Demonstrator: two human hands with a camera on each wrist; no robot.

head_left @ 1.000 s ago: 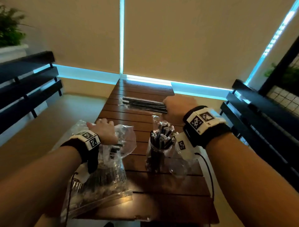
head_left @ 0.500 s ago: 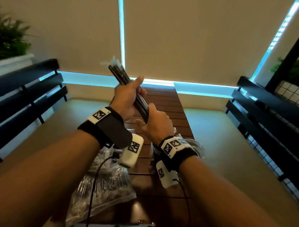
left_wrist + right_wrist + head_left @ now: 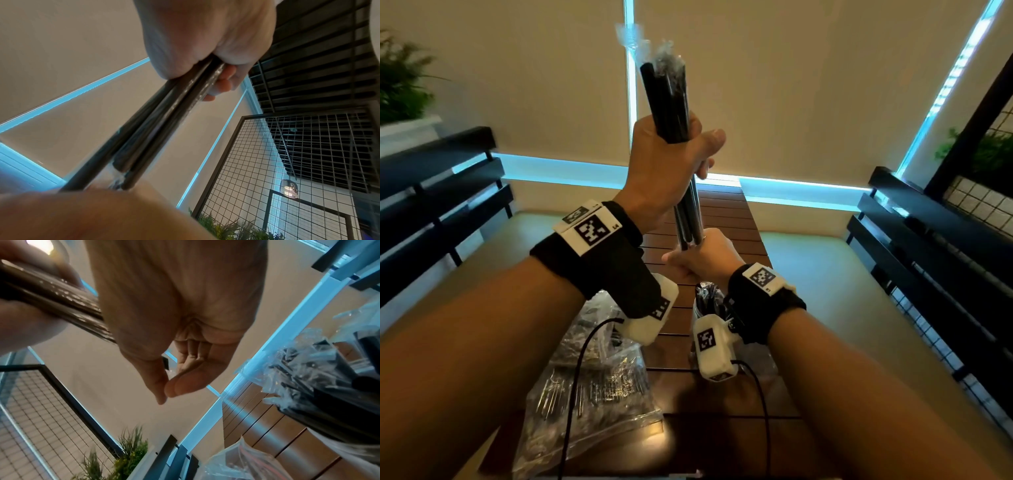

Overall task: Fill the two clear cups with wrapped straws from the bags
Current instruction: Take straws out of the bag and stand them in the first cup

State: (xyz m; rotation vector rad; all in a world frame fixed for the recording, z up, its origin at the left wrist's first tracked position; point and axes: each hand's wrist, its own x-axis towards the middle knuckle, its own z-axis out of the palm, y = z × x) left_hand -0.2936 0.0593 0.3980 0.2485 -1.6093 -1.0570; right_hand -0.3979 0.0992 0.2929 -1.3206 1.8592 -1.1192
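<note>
A bundle of black wrapped straws (image 3: pixel 667 102) stands nearly upright above the table. My left hand (image 3: pixel 688 150) grips it round the middle, thumb across the front. My right hand (image 3: pixel 690 255) holds the bundle's lower end, fingers curled round it. In the left wrist view the straws (image 3: pixel 156 129) run from my left hand (image 3: pixel 218 76) down to the right hand. In the right wrist view my right hand (image 3: pixel 166 386) closes thumb on fingers round the straw tips. One clear cup (image 3: pixel 705 301), full of wrapped straws, stands under my right wrist. The second cup is hidden.
A clear bag of straws (image 3: pixel 592 383) lies at the near left of the slatted wooden table (image 3: pixel 726 219). Black benches (image 3: pixel 431 192) stand on both sides. The filled cup (image 3: pixel 320 386) is close below my right hand, the bag (image 3: pixel 246 464) nearer.
My right hand picked the straw bundle off the far table and my left hand left the bag to grip it. The bundle has since risen and turned from leaning left to nearly upright.
</note>
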